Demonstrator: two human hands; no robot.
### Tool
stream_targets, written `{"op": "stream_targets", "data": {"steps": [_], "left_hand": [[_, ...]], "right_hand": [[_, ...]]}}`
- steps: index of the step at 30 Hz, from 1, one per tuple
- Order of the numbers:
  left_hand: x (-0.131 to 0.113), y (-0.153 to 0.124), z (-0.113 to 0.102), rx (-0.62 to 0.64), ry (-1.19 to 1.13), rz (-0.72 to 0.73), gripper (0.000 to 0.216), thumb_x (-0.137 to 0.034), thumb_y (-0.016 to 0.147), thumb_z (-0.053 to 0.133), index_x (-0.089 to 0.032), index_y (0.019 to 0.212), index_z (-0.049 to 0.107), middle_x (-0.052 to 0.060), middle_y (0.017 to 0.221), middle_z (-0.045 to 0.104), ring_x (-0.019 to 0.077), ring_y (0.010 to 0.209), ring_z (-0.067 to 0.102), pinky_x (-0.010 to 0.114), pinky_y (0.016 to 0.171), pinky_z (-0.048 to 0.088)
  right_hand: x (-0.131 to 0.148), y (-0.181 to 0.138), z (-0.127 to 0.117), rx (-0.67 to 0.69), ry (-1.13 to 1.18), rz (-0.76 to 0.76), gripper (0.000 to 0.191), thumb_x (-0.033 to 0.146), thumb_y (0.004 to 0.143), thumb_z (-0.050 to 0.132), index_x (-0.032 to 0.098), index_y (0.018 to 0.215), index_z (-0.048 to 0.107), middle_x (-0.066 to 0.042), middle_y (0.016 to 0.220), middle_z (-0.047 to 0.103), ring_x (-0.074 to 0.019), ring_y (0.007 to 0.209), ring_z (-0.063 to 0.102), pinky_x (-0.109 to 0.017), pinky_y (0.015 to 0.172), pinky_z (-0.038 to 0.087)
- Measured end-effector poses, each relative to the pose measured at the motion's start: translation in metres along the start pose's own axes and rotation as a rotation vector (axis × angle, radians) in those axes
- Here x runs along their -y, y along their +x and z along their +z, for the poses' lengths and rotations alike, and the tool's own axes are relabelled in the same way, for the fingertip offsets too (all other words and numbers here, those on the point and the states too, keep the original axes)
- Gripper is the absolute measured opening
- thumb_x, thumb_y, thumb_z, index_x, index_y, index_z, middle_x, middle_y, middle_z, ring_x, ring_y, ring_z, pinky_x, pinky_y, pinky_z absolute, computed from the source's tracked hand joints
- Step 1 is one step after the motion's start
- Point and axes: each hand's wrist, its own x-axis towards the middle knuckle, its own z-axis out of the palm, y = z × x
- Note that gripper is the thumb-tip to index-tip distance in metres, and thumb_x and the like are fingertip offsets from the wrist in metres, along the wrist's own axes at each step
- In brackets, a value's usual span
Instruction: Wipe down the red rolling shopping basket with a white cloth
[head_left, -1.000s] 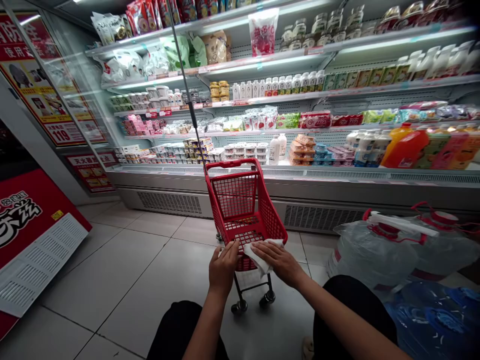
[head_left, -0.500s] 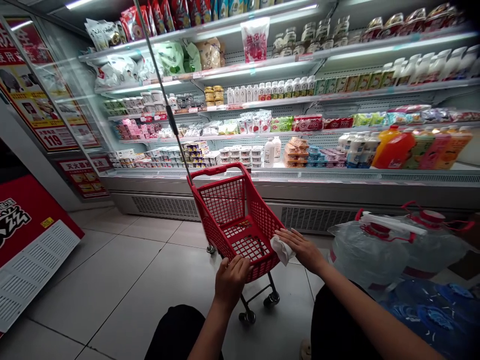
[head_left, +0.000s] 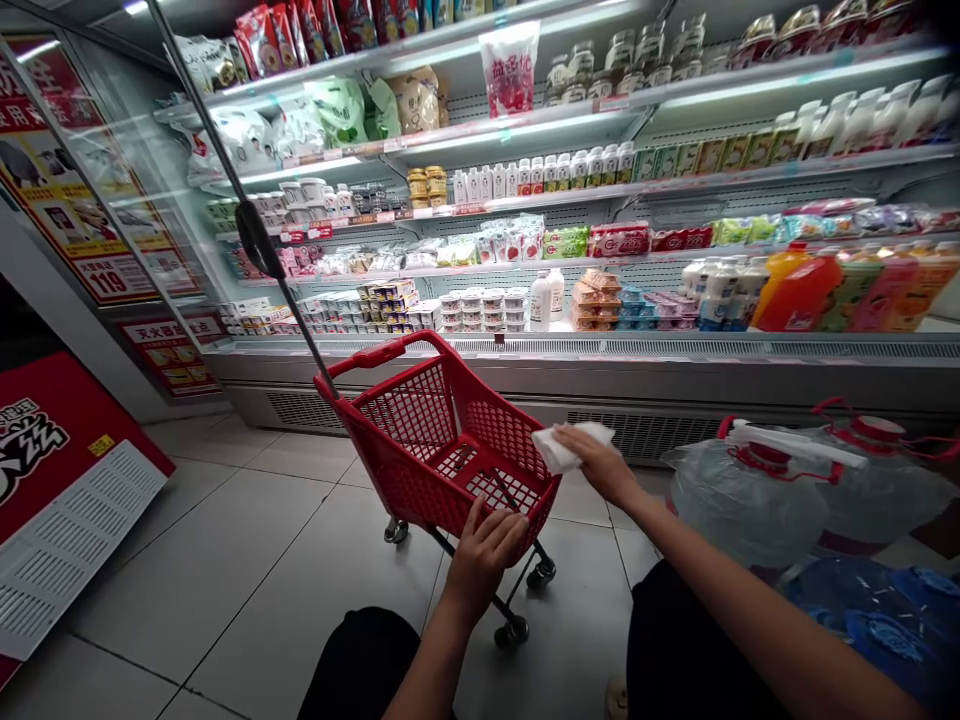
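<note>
In front of me stands a small red shopping cart (head_left: 390,480) with a lattice basket and a tall dark pole (head_left: 259,240) at its handle. My left hand (head_left: 487,550) is at the basket's near side, fingers bent over the rim and the index finger a little raised. In my right hand (head_left: 596,462) is a folded white cloth or tissue (head_left: 555,450), pinched under the fingers beside the basket's right end. Whether the cloth touches the rim there I cannot tell. The basket holds nothing that I can see.
A lit refrigerated shelf (head_left: 525,350) with dairy and drinks runs behind the cart. Large water bottles (head_left: 750,490) in plastic and blue bottles (head_left: 885,630) stand on the right. A red freezer chest (head_left: 67,430) is at left. My knees flank the tiled floor (head_left: 247,580).
The cart has turned, its handle and pole swinging left. My left hand has shifted slightly right and loosened its fingers. My right hand has risen slightly with the cloth, which is more spread out.
</note>
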Motion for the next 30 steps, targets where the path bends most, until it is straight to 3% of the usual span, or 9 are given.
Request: {"op": "stream_targets", "data": {"steps": [3, 6, 10, 13, 16, 20, 25, 30], "left_hand": [[0.003, -0.003, -0.001, 0.047, -0.043, -0.001, 0.038, -0.011, 0.105, 0.042, -0.021, 0.138, 0.057, 0.003, 0.130, 0.073, 0.0142, 0.131, 0.061, 0.050, 0.130, 0.028], [0.006, -0.004, -0.001, 0.060, -0.056, -0.002, 0.046, -0.007, 0.104, 0.037, -0.020, 0.146, 0.050, 0.005, 0.140, 0.067, 0.0144, 0.139, 0.056, 0.048, 0.129, 0.031], [0.008, -0.001, 0.006, 0.028, -0.047, -0.047, 0.056, -0.008, 0.103, 0.035, -0.020, 0.158, 0.035, 0.008, 0.152, 0.057, 0.0161, 0.148, 0.044, 0.044, 0.125, 0.039], [0.013, 0.002, 0.005, -0.011, 0.010, -0.103, 0.060, -0.015, 0.103, 0.042, -0.021, 0.161, 0.030, 0.009, 0.161, 0.047, 0.0191, 0.154, 0.035, 0.043, 0.122, 0.041], [0.028, 0.000, -0.010, -0.004, 0.140, -0.219, 0.067, -0.030, 0.099, 0.058, -0.025, 0.160, 0.034, 0.009, 0.167, 0.036, 0.0265, 0.157, 0.029, 0.053, 0.127, 0.029], [0.054, -0.010, -0.036, 0.013, 0.309, -0.395, 0.070, -0.048, 0.093, 0.066, -0.029, 0.156, 0.044, 0.010, 0.168, 0.032, 0.0363, 0.156, 0.029, 0.066, 0.127, 0.011], [0.055, -0.011, -0.038, 0.051, 0.340, -0.432, 0.058, -0.035, 0.101, 0.055, -0.035, 0.157, 0.042, 0.003, 0.163, 0.044, 0.0285, 0.151, 0.039, 0.056, 0.129, 0.018], [0.035, -0.001, -0.019, 0.070, 0.310, -0.412, 0.068, -0.037, 0.100, 0.056, -0.036, 0.162, 0.030, 0.000, 0.166, 0.039, 0.0263, 0.150, 0.041, 0.052, 0.130, 0.019]], "right_hand": [[0.011, -0.022, 0.033, 0.014, 0.079, 0.022, 0.063, 0.009, 0.093, 0.037, 0.029, 0.150, 0.054, -0.004, 0.154, 0.056, -0.0234, 0.149, 0.043, -0.053, 0.121, 0.041], [0.042, -0.040, 0.051, -0.024, 0.081, -0.006, 0.057, 0.012, 0.098, 0.039, 0.027, 0.151, 0.053, -0.006, 0.153, 0.056, -0.0243, 0.147, 0.045, -0.055, 0.123, 0.037], [0.103, -0.053, 0.052, 0.024, 0.059, -0.090, 0.054, 0.013, 0.100, 0.042, 0.026, 0.152, 0.051, -0.007, 0.148, 0.062, -0.0247, 0.142, 0.051, -0.057, 0.123, 0.037], [0.132, -0.061, 0.049, 0.077, 0.088, -0.129, 0.058, 0.013, 0.101, 0.042, 0.026, 0.158, 0.041, -0.007, 0.153, 0.056, -0.0224, 0.147, 0.046, -0.052, 0.124, 0.038], [0.130, -0.063, 0.045, 0.103, 0.101, -0.145, 0.058, 0.013, 0.102, 0.040, 0.029, 0.158, 0.041, -0.004, 0.155, 0.055, -0.0206, 0.148, 0.044, -0.049, 0.124, 0.039], [0.099, -0.052, 0.041, 0.074, 0.085, -0.067, 0.053, 0.018, 0.105, 0.037, 0.031, 0.154, 0.048, -0.002, 0.151, 0.058, -0.0209, 0.146, 0.047, -0.050, 0.124, 0.038], [0.086, -0.041, 0.048, 0.002, 0.061, 0.114, 0.048, 0.031, 0.108, 0.033, 0.028, 0.154, 0.049, -0.005, 0.153, 0.057, -0.0243, 0.147, 0.045, -0.055, 0.124, 0.037], [0.116, -0.038, 0.060, -0.059, -0.019, 0.147, 0.049, 0.032, 0.108, 0.035, 0.028, 0.156, 0.045, -0.006, 0.153, 0.056, -0.0255, 0.146, 0.046, -0.058, 0.125, 0.031]]}}
